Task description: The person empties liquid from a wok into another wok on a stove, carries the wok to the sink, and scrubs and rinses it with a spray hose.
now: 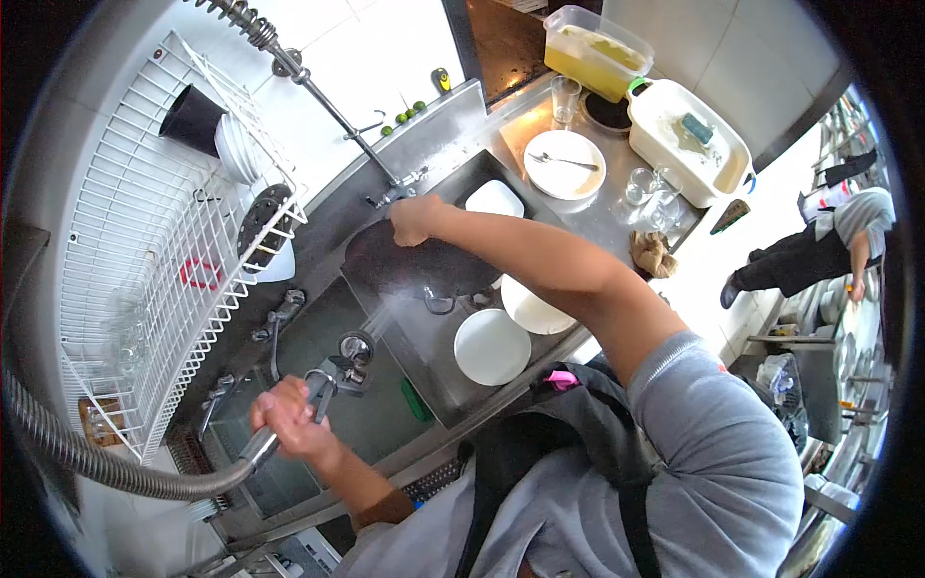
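Note:
My left hand [292,421] is closed around the handle of a metal spray nozzle [355,353] on a ribbed steel hose [125,472]. Water sprays from the nozzle onto a dark, wide pan [414,262] with a loop handle at its near side. The pan is tilted over the sink, and my right hand [416,220] grips its far edge. Beside it in the sink basin are a white bowl [492,347], another white dish [535,306] partly behind my forearm, and a white square dish [495,198]. A green scrub pad [416,399] lies at the sink's near side.
A white wire rack [145,222] with dishes hangs at left. On the steel counter stand a plate with a fork [565,165], glasses [655,193], a tub of yellow liquid [597,53] and a white basin with a sponge [689,144]. Another person [829,241] stands at far right.

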{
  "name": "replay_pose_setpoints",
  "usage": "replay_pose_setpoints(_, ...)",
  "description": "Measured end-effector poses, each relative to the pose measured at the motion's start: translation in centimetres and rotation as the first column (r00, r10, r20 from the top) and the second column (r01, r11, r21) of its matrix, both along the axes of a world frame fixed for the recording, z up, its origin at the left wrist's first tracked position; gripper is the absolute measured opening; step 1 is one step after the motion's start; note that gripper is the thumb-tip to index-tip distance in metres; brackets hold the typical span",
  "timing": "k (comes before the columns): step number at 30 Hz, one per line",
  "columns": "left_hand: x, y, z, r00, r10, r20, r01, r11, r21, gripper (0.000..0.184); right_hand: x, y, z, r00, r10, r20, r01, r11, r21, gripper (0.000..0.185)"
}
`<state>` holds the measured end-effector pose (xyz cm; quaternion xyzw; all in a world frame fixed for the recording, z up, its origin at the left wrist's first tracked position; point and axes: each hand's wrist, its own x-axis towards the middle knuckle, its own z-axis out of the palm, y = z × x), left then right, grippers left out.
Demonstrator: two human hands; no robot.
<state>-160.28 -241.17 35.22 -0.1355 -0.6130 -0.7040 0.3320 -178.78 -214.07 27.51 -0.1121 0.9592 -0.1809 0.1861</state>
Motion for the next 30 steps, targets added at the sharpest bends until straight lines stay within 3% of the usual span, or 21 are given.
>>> replay_pose_setpoints(3,1.1,-0.5,2.7,1.0,0.005,-0.003,-0.005,0.999,0.034,0.024,0.2,-1.6,-0.6,0.988,0.07,-0.14,-0.071,0.997,0.0,0.035)
replay_pose_setpoints(6,2.0,-1.3,4.6,0.976,0.215,-0.041,-0.218,0.971,-0.097,0.03,2.2,-2.0,-0.5,0.948,0.18,-0.262,-0.187,0.982,-0.003,0.035)
replay_pose_setpoints(9,2.2,-3.0,5.6,0.936,0.342,-0.081,-0.346,0.936,-0.054,0.029,4.4,-1.1,-3.0,0.902,0.251,-0.352,-0.258,0.966,0.028,0.031)
replay_pose_setpoints(13,2.4,-4.8,7.3,0.922,0.382,-0.065,-0.382,0.924,0.018,0.027,7.6,1.9,-3.5,0.878,0.333,-0.344,-0.337,0.94,0.051,0.03)
replay_pose_setpoints(15,2.7,-4.5,8.0,0.939,0.336,-0.071,-0.334,0.942,0.036,0.027,9.2,3.4,-4.5,0.785,0.398,-0.475,-0.433,0.901,0.039,0.033)
replay_pose_setpoints(17,3.2,-4.0,8.5,0.974,0.226,-0.01,-0.226,0.974,0.007,0.028,10.9,4.4,-4.9,0.772,0.42,-0.478,-0.463,0.886,0.03,0.036)
replay_pose_setpoints(22,4.3,-3.5,7.9,0.994,0.066,0.083,-0.077,0.987,0.142,0.019,12.2,5.6,-5.0,0.751,0.445,-0.489,-0.525,0.85,-0.033,0.042)
replay_pose_setpoints(30,6.0,-1.2,7.0,1.0,-0.014,0.022,0.009,0.983,0.184,0.016,10.5,5.7,-5.9,0.692,0.469,-0.549,-0.59,0.806,-0.056,0.047)
